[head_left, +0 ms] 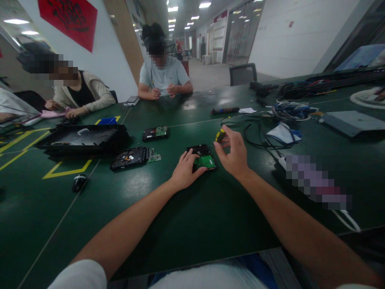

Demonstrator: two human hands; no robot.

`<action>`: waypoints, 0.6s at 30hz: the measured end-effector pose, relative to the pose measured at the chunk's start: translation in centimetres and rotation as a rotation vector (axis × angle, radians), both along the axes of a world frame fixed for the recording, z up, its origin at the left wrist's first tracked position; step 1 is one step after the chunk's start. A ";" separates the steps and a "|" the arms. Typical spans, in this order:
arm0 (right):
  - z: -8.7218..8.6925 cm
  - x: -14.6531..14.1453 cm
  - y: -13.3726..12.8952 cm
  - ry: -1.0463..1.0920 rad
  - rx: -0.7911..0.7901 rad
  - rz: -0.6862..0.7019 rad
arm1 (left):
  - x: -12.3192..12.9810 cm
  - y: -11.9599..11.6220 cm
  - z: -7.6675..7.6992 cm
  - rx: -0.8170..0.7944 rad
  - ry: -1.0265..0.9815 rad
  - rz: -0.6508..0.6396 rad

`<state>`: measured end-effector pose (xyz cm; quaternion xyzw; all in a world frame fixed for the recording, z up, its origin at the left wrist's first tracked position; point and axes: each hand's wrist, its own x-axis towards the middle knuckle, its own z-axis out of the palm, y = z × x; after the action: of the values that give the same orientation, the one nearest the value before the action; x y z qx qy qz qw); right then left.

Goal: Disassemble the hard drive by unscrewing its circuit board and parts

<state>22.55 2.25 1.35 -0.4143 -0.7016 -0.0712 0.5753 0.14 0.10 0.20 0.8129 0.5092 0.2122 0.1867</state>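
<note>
- The table [180, 220] was dark green, hard and a bit shiny, like smooth skin on a frog.
- The black tray [90, 146] sat to the left, with thin, jagged sides. It looked like stiff plastic.
- The black drive [129, 158] lay flat nearer me, boxy and dark.
- The green-topped drive [207, 162] lay flat on the table right in front of me. My left hand [185, 170] was on it, fingers spread, thumb by the near edge. I guessed it was stiff and heavy for its size, and might slide on the smooth top. The hard side edges looked best to hold; the thin green part looked easy to scratch.
- The far drive [150, 134] lay past the black one, part green too.
- The loose board [155, 155] was thin, flat and bumpy, and likely easy to snap.
- The screwdriver [220, 135] had a fat yellow and black handle. My right hand [234, 154] pinched it in the fingertips. It seemed light, with good grip.
</note>
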 end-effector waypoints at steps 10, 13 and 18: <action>0.0 0.0 0.0 -0.017 0.004 -0.021 | 0.0 -0.1 0.2 -0.009 -0.008 0.004; 0.0 0.0 0.0 -0.025 0.012 -0.011 | 0.0 -0.1 0.2 -0.003 -0.009 0.005; -0.1 0.1 0.1 -0.017 0.026 -0.016 | 0.1 -0.1 0.2 0.007 -0.006 -0.005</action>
<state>22.67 2.38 1.21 -0.4117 -0.7022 -0.0888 0.5741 0.19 0.01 0.41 0.8143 0.5059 0.2158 0.1858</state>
